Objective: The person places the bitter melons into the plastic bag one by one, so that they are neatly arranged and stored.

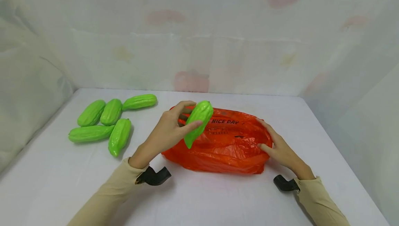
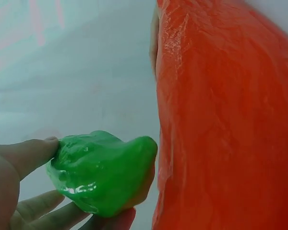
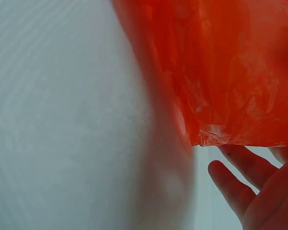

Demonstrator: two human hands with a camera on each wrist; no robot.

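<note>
Over the red bag (image 1: 218, 158), the left hand (image 1: 168, 125) grips a gourd (image 1: 199, 115), right hand (image 1: 280, 150) the bag's right edge.

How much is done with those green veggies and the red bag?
Looks done: the red bag is laid out, right hand at its end; I can't see inside. In hand: the left hand holds one green veggie, outside the bag. Probably left: five green veggies on the table.
</note>
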